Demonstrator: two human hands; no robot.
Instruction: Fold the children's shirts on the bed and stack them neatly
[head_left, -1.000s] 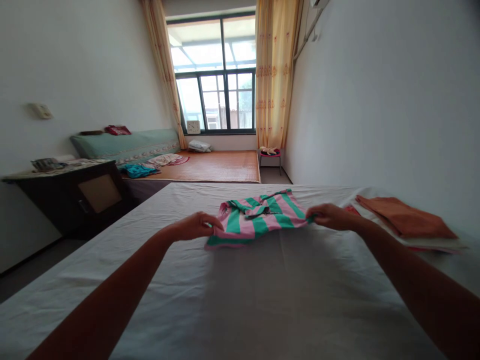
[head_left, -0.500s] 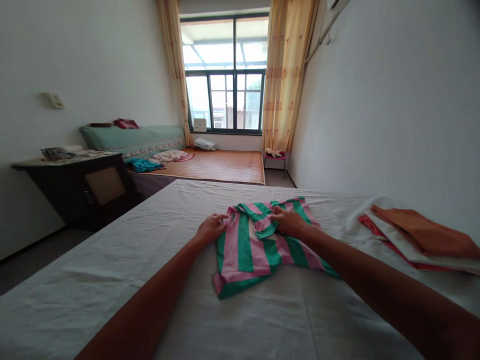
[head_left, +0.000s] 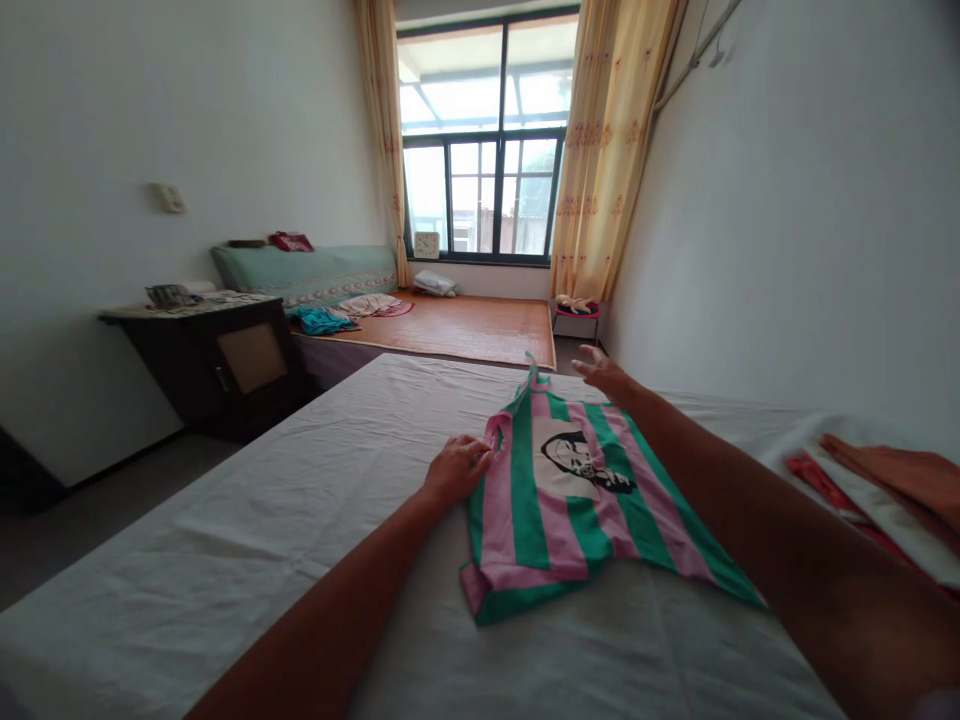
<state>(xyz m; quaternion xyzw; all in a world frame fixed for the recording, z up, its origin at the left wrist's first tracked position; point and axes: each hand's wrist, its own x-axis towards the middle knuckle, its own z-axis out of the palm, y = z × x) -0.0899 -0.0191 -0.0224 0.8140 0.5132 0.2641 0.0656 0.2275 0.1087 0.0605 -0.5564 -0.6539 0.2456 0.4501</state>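
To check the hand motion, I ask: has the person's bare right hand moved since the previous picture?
Yes. The bare right hand has moved forward, toward the far edge of the flat, white-sheeted bed.

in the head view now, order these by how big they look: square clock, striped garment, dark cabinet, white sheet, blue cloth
1. White sheet
2. Striped garment
3. Dark cabinet
4. Blue cloth
5. Square clock
Apparent size only: the last three are farther away.
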